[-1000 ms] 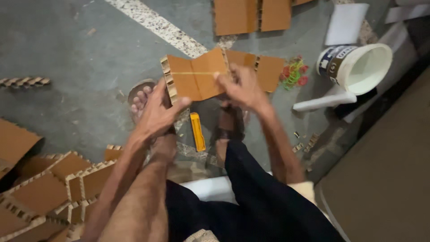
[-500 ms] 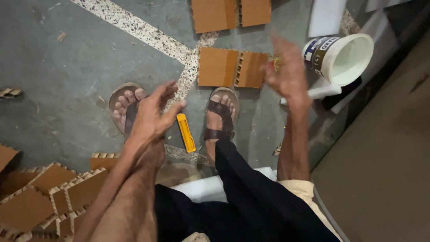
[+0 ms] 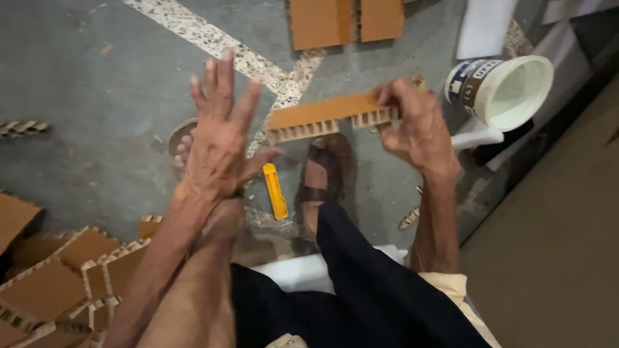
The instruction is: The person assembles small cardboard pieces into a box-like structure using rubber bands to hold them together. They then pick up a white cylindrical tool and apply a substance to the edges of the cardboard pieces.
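Gripping one end of the notched cardboard strip (image 3: 332, 117) in my right hand (image 3: 416, 129), fingers clamped on it, I held it level above the grey floor (image 3: 84, 96) with its free end reaching toward my left hand (image 3: 219, 138). That left hand was spread wide, fingers apart, holding nothing, just short of the strip's free end. Below my grip lay a yellow utility knife (image 3: 275, 191) beside my sandalled foot (image 3: 319, 177), and a white bucket (image 3: 506, 90) lay tipped just outside my right hand.
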